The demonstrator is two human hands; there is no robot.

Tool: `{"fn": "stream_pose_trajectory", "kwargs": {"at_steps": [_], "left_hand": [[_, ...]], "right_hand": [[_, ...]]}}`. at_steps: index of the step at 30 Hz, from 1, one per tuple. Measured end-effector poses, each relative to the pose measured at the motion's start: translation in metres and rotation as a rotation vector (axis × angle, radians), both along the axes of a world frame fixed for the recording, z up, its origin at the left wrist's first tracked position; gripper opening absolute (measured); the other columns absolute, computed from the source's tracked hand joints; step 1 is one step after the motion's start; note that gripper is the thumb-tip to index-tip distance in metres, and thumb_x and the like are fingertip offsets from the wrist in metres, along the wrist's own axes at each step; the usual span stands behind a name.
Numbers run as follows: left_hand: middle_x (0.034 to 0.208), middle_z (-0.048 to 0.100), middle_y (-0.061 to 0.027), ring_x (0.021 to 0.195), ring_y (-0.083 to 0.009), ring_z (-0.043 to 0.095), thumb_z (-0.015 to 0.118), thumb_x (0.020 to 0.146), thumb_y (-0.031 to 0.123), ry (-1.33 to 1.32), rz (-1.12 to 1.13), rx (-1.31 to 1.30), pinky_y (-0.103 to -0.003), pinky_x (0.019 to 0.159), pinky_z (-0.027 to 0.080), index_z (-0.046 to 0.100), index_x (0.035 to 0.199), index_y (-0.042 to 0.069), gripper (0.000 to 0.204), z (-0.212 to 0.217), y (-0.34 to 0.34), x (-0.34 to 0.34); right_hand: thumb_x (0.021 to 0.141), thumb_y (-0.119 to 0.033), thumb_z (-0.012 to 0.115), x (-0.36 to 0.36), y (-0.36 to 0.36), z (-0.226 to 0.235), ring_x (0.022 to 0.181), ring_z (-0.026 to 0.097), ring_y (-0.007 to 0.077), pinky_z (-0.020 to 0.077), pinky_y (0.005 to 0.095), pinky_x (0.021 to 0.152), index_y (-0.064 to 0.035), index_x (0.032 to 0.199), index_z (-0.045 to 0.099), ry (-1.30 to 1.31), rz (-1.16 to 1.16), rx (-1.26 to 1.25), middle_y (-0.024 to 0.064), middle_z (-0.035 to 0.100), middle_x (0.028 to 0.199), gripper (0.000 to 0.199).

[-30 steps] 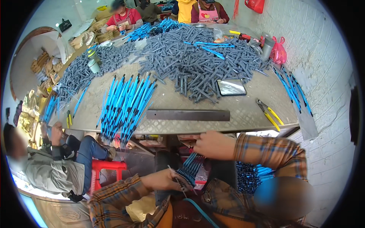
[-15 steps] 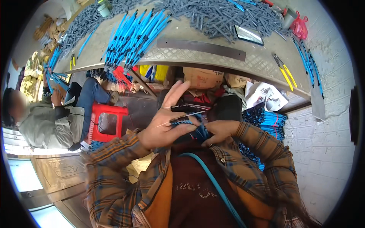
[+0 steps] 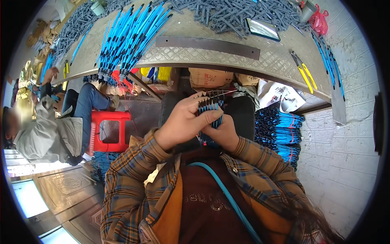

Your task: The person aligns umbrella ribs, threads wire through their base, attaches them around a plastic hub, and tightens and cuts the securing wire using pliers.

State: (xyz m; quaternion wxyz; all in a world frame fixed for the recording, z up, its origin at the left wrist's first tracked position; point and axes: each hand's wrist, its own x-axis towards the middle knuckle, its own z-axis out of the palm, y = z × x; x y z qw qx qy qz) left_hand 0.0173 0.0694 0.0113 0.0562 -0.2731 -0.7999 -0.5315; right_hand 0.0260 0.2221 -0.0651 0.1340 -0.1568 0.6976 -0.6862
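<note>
At the centre of the frame, a bundle of blue sticks (image 3: 211, 107) sits between my two hands, black tips (image 3: 206, 102) toward the top. My left hand (image 3: 182, 124) wraps its upper part, thumb laid across the front; my right hand (image 3: 224, 133) clasps it lower down, most of those fingers hidden. Holding it well, I judge, means squeezing evenly so no stick slides, keeping the tips level, and leaving the thin strand (image 3: 227, 93) at the top clear of my fingers. Cutters (image 3: 304, 73) lie on the table (image 3: 280, 79) at upper right, well apart from my grip.
</note>
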Motion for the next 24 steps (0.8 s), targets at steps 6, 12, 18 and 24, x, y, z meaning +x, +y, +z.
{"fn": "stream_pose_trajectory", "kwargs": {"at_steps": [6, 12, 18, 24], "left_hand": [[0.096, 0.061, -0.0016, 0.090, -0.0086, 0.055, 0.061, 0.085, 0.013, -0.590, -0.025, 0.262, -0.025, 0.080, 0.045, 0.060, 0.104, 0.002, 0.023, -0.014, -0.013, -0.028], [0.109, 0.057, -0.0028, 0.095, -0.0083, 0.053, 0.059, 0.085, 0.012, -0.602, -0.020, 0.365, -0.025, 0.085, 0.043, 0.048, 0.122, 0.002, 0.039, -0.036, -0.013, -0.026], [0.118, 0.051, -0.0077, 0.106, -0.0144, 0.049, 0.057, 0.085, 0.007, -0.433, 0.124, 0.829, -0.029, 0.091, 0.039, 0.048, 0.120, 0.001, 0.038, -0.049, -0.003, 0.001], [0.111, 0.054, -0.0063, 0.098, -0.0127, 0.052, 0.057, 0.084, 0.003, -0.434, 0.420, 0.896, -0.026, 0.084, 0.042, 0.049, 0.118, 0.001, 0.034, -0.058, -0.029, -0.011]], "right_hand": [[0.079, -0.012, 0.066, -0.021, -0.016, -0.008, 0.069, 0.056, 0.0071, 0.0463, 0.0229, 0.062, -0.0004, 0.084, 0.062, -0.062, -0.044, -0.107, 0.0001, 0.061, 0.075, 0.013], [0.080, -0.017, 0.067, -0.023, -0.023, -0.021, 0.073, 0.054, 0.0049, 0.0458, 0.0222, 0.063, -0.0009, 0.089, 0.063, -0.138, -0.063, -0.141, -0.0002, 0.062, 0.078, 0.019], [0.080, -0.020, 0.068, -0.029, -0.026, -0.019, 0.071, 0.055, 0.0055, 0.0456, 0.0216, 0.062, -0.0015, 0.087, 0.063, -0.283, -0.035, -0.179, 0.0006, 0.063, 0.078, 0.020], [0.082, -0.021, 0.066, -0.037, -0.029, -0.019, 0.069, 0.060, 0.0090, 0.0498, 0.0236, 0.061, -0.0021, 0.091, 0.061, -0.397, -0.002, -0.196, 0.0042, 0.064, 0.078, 0.022]]}}
